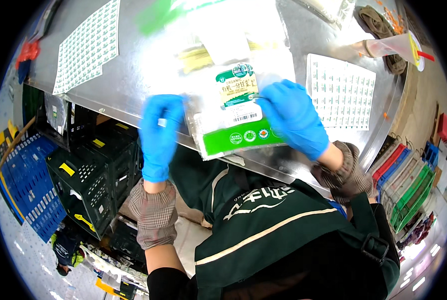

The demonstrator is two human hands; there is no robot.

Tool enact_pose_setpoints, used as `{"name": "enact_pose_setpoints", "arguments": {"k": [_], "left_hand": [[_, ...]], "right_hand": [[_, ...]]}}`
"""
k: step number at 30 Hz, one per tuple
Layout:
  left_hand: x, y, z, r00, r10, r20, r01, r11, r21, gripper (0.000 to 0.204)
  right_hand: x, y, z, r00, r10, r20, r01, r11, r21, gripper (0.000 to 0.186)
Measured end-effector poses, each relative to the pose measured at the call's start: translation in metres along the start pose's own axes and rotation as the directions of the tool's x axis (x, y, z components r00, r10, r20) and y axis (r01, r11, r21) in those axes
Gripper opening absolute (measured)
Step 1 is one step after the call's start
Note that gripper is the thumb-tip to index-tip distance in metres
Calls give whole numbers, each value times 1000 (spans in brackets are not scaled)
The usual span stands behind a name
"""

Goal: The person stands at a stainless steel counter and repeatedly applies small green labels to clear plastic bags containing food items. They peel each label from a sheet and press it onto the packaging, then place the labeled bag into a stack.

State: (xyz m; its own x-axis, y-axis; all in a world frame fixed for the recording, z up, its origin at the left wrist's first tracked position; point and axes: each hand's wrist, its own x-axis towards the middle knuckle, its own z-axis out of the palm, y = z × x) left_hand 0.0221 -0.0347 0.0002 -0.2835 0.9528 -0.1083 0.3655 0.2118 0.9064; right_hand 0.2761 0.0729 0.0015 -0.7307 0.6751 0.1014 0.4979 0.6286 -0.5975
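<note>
A clear plastic bag with a green printed band (pixel 243 142) lies flat at the near edge of the metal table. It carries a green and cream label (pixel 236 86) and a white barcode sticker (pixel 244 114). My right hand (pixel 294 116), in a blue glove, rests over the bag's right side with its fingers bent together; a thin grey object (pixel 255 96) shows at the fingertips, too small to name. My left hand (pixel 160 132), also gloved and blurred, is closed just left of the bag. A small pale patch shows between its fingers, its kind unclear.
More bags, washed out by glare, lie beyond. Sheets of small stickers lie left (pixel 89 47) and right (pixel 341 92). A clear cup with a red straw (pixel 394 47) lies near a brown cloth (pixel 381 25). Dark crates (pixel 86 167) stand lower left; colourful baskets (pixel 408 190) hang right.
</note>
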Motion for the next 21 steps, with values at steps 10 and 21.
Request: {"name": "enact_pose_setpoints", "arguments": {"k": [10,21], "left_hand": [[0,-15,3,978,74,196,-108,980,168,9],[-5,-9,12,964,148,223,-208,938,277,18]], "right_hand": [[14,-9,-33,983,-20,-183,7,997,-71,22],[-2,10,13,997,3,77,17,966,-257,25]]}}
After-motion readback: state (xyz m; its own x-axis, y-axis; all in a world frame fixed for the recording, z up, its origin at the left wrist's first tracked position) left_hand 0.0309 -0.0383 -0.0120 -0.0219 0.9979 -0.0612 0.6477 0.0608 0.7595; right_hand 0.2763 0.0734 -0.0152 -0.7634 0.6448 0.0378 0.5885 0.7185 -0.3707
